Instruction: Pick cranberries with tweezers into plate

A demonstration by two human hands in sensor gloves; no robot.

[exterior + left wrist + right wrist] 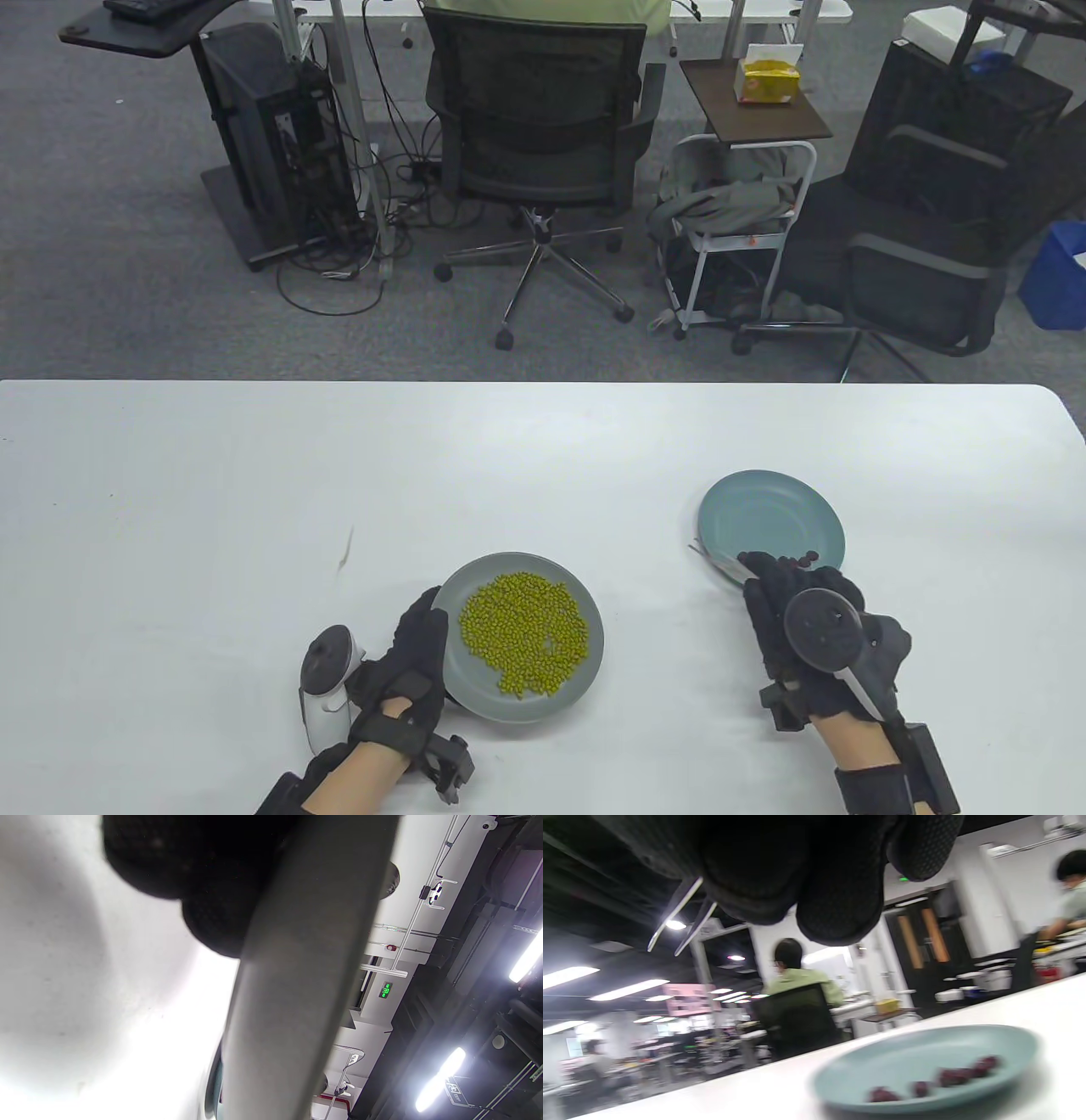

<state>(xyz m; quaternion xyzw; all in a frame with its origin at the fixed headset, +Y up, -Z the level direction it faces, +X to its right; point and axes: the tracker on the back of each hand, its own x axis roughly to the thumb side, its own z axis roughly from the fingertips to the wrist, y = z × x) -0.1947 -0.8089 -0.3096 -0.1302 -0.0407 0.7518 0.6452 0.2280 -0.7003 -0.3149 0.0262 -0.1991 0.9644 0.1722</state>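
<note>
Here, slim metal tweezers (711,561) cross round plate (768,516).

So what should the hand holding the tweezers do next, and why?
Probably lower the metal tweezers toward the dark red cranberries on the teal plate and close on one. The right hand holds the tweezers at that plate's near rim, and their tips look empty in the right wrist view. The left hand rests against the grey plate of green beans.
</note>
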